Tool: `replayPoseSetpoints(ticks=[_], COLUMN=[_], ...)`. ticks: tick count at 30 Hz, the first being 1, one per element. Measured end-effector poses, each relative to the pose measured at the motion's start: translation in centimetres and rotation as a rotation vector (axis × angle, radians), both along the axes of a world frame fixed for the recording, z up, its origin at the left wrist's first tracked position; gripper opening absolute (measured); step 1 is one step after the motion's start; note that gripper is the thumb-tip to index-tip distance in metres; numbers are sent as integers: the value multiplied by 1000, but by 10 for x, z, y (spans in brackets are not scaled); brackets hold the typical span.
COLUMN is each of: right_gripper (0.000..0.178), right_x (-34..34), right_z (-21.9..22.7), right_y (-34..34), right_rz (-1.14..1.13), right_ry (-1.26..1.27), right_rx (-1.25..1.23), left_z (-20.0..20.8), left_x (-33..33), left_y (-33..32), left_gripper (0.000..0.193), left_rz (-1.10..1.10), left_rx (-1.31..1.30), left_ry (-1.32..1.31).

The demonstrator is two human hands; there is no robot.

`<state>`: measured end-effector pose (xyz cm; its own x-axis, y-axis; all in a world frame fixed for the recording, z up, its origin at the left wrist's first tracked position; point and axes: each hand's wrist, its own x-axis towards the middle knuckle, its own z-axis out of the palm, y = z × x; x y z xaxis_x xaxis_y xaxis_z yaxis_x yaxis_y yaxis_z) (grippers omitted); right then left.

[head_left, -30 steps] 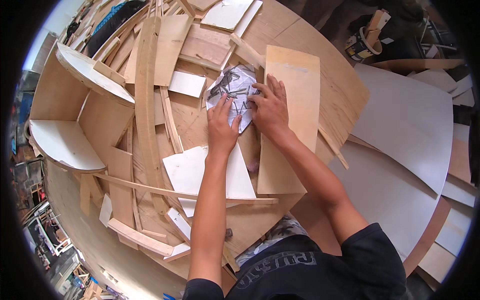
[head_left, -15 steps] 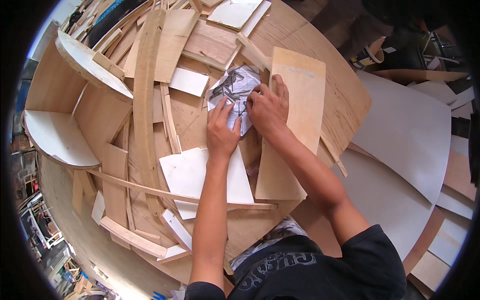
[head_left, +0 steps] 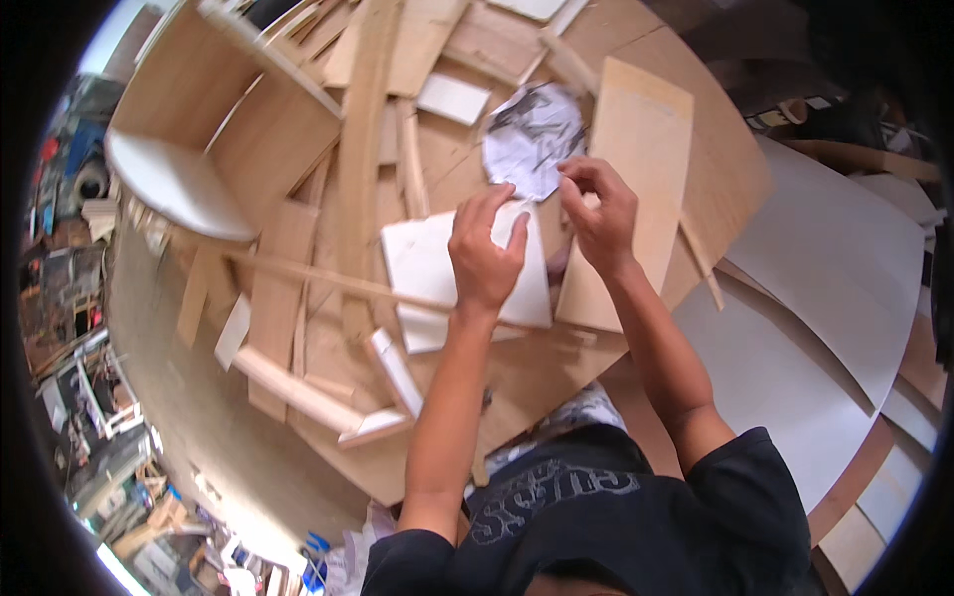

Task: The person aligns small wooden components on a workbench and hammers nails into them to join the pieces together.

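Observation:
A crumpled sheet of white paper (head_left: 509,167) lies on the wooden tabletop, with several thin dark slivers (head_left: 542,127), blurred and nail-like, spread on it. Just on the near side of the paper, my left hand (head_left: 485,260) is raised with fingers and thumb apart, holding nothing visible. Beneath it is a white panel (head_left: 422,248). My right hand (head_left: 604,217) is near the paper's right edge, thumb and index finger curled into a pinch. Whatever may be between those fingertips is too small to make out. A plywood board (head_left: 651,149) lies under and beside that hand.
Curved wooden strips (head_left: 363,169) and offcuts cover the table's left side. A half-round shelf piece (head_left: 174,184) stands at the far left. Large grey sheets (head_left: 785,328) lie beyond the table's right edge. A small white block (head_left: 452,99) sits left of the paper.
Both hands have come off the paper and drawn back toward me. My left fingers have spread away from the slivers. The whole view has shifted, and things appear farther right and higher.

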<state>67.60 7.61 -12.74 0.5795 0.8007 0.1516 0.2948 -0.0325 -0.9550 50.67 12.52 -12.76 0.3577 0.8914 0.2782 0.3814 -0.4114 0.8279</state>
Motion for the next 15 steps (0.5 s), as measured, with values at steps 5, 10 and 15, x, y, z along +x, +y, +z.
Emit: replayPoseSetpoints(ticks=[5, 10, 15], right_gripper=[12, 7, 13], right_x=[-100, -217, -292], right_z=[6, 10, 4], right_y=[-84, -126, -148], right_rz=[107, 297, 172], right_ry=[1042, 855, 699], right_rx=[-92, -266, -415], left_z=[67, 61, 48], left_x=[-119, -245, -313], left_y=[-108, -157, -161], left_gripper=[46, 46, 56], left_rz=[311, 432, 109], left_rx=[-187, -177, -189], left_ry=[-54, 18, 223])
